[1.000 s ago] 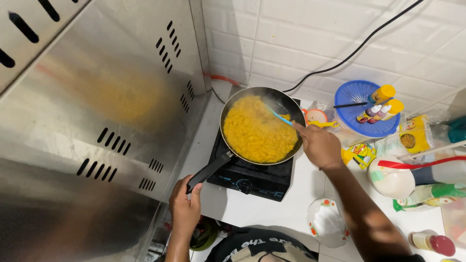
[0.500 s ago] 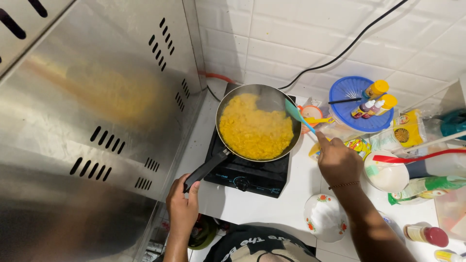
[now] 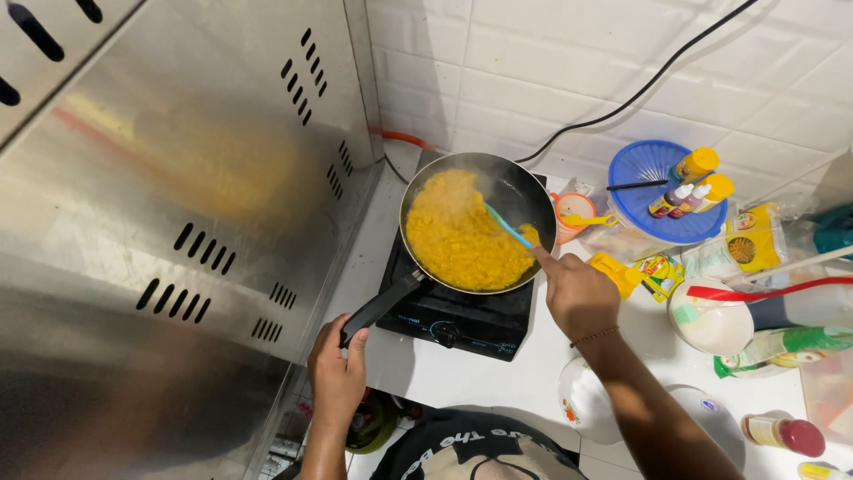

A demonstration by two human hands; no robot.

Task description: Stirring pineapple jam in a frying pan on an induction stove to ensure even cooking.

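**Spill and Tip Hazard at the Pan**

The left hand (image 3: 338, 369) grips the black handle of the round dark frying pan (image 3: 477, 222), which sits on the black single-burner stove (image 3: 462, 320). The right hand (image 3: 579, 293) holds a thin blue spatula (image 3: 506, 226) in the yellow crumbly food (image 3: 462, 240). A forceful stir could push food over the rim; a loosened grip could tilt the pan.

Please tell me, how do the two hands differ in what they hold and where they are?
The left hand grips the black pan handle low in the picture, beside the stove; the right hand holds a blue spatula at the pan's right rim. The left hand stays outside the pan; the right hand's spatula reaches into the yellow food. Both hands are closed around something.
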